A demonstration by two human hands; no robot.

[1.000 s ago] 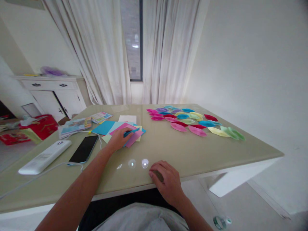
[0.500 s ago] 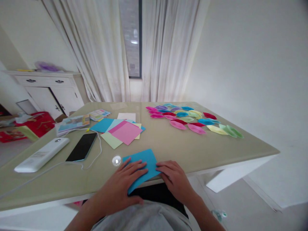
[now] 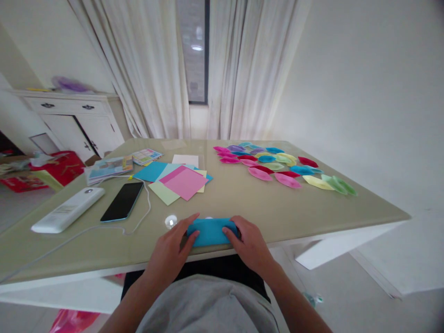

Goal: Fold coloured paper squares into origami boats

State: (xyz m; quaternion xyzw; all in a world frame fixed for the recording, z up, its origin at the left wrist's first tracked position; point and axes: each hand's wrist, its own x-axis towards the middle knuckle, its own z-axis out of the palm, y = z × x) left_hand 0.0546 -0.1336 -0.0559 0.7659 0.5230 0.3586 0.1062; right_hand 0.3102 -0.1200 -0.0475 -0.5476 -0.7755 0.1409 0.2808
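A blue sheet of paper (image 3: pixel 211 232), folded over into a narrow band, is held at the table's front edge. My left hand (image 3: pixel 175 245) grips its left end, thumb on the near face and fingers behind. At the right end, my right hand (image 3: pixel 248 238) has the paper between thumb and fingers in the same way. Beyond my hands lies a loose pile of coloured square sheets, a pink sheet (image 3: pixel 187 182) on top and a pale green sheet (image 3: pixel 165 193) beneath. Farther right, several folded paper shapes, among them a pink one (image 3: pixel 287 180), are spread in rows.
A black-screened phone (image 3: pixel 122 202), a white oblong device (image 3: pixel 68 210) and a white cable (image 3: pixel 147 203) lie on the left of the table (image 3: pixel 263 208). Booklets (image 3: pixel 111 168) sit behind them. Curtains (image 3: pixel 145 69) hang past the far edge, and a white cabinet (image 3: pixel 74 115) stands back left.
The blue sheet lay spread under my left hand before; now it is folded into a narrow band with both hands gripping its ends. The camera view has shifted slightly.
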